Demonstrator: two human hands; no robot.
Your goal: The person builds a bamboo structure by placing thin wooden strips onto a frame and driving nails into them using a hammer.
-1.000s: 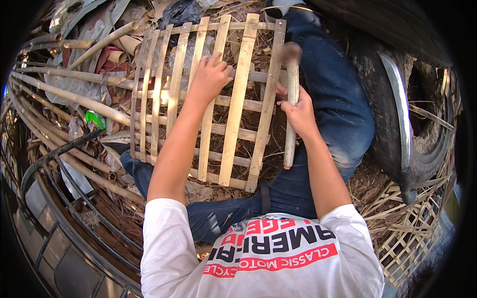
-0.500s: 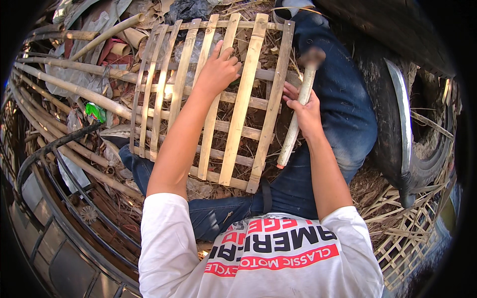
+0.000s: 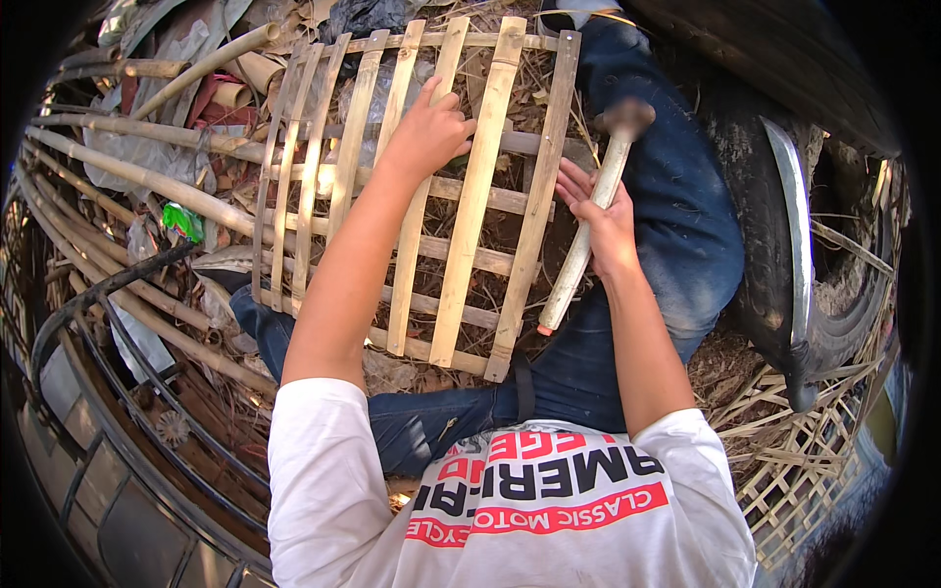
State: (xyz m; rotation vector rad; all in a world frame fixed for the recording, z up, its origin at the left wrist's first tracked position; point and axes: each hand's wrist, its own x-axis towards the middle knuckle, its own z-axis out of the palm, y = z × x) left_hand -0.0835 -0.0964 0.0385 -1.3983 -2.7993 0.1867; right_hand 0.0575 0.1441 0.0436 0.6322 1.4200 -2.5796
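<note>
A curved lattice of bamboo slats (image 3: 477,196), nailed across thin cross-strips, lies over my lap and the ground. My left hand (image 3: 426,135) rests on its upper middle, fingers curled round one of the lengthwise slats, the index finger stretched along it. To the right of the lattice, my right hand (image 3: 606,218) holds a hammer (image 3: 578,263) midway along its pale handle, thumb across it. The fingers beyond the handle reach toward the rightmost slat. The dark hammer head is up near my knee and looks blurred; the handle's end points down to the left.
Long bamboo poles (image 3: 157,178) lie on the left among plastic scraps and a green wrapper (image 3: 182,222). A black metal rack (image 3: 118,363) curves along the lower left. On the right are a curved blade (image 3: 789,225) with a dark handle, a tyre (image 3: 735,186) and woven bamboo (image 3: 799,490).
The lattice has shifted slightly left and up. The hammer has tilted a little, its lower end swinging left, and my right fingers have straightened somewhat. My left hand keeps its place on the slats.
</note>
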